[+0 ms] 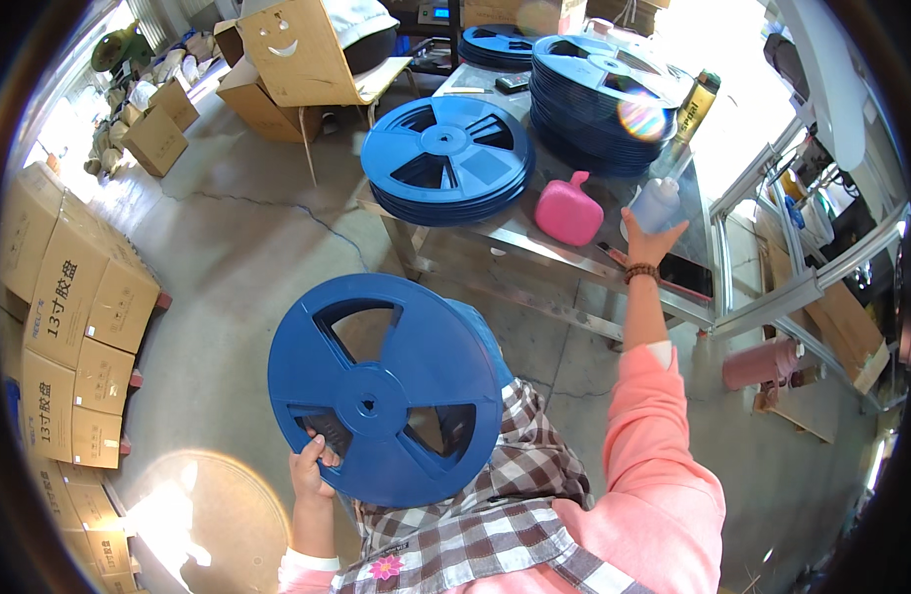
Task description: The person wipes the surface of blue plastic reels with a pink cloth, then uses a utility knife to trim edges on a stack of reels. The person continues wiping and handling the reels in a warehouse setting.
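Observation:
A large blue plastic reel (445, 342) with cut-out windows is held upright over my lap. My left hand (315, 463) is closed on its lower left, the fingers hooked through a window. My right arm stretches out to the table, where a translucent squeeze bottle (657, 206) stands. Spread wide, my right hand (651, 244) is at the near side of this bottle, thumb and fingers apart; whether they touch it I cannot tell. Close by are a pink rounded case (570, 212) and a dark phone (685, 277).
Blue reels lie stacked on the metal table: a near stack (447, 158) and a taller stack (604, 99). A yellow-and-black bottle (697, 105) stands beside them. Cardboard boxes (64, 287) are piled at left. Behind the table is a wooden chair (297, 59); a metal frame (772, 297) rises at right.

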`<state>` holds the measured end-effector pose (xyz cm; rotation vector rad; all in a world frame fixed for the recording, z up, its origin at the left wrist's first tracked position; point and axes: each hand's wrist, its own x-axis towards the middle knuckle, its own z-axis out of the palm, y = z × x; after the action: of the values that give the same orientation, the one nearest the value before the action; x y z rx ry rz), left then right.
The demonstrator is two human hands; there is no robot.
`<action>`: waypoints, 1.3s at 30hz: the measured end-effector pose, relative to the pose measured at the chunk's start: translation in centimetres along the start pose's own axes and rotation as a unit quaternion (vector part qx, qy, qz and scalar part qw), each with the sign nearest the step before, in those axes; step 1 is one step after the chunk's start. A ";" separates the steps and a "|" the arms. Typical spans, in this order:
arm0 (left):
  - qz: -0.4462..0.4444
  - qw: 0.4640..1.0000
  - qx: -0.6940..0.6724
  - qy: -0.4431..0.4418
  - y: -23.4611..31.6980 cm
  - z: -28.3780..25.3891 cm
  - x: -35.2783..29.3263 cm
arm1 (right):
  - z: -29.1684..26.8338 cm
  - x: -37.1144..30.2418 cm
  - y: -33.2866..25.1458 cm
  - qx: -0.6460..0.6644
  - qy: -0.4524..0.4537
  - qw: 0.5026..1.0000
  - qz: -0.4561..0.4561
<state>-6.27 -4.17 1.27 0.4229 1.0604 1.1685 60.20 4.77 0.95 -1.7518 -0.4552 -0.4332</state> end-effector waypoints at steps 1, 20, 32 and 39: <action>0.004 1.000 -0.002 0.006 -0.2 -0.2 -0.2 | 0.6 0.8 0.2 0.013 -0.035 0.999 -0.001; 0.022 0.999 0.022 0.020 -0.5 0.4 -0.2 | -11.4 -17.7 -5.3 0.168 -0.414 0.890 0.089; 0.021 1.000 0.000 0.010 -0.7 -0.4 -0.3 | -6.9 -16.2 -6.3 0.097 -0.390 0.908 0.120; 0.018 1.000 -0.002 0.003 -0.7 -0.7 -0.2 | -6.5 -16.8 -7.3 0.062 -0.424 0.897 0.110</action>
<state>-6.42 -4.82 0.49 0.4364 1.0598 1.2049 41.81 -1.22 -0.26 -1.7756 -0.8567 0.5528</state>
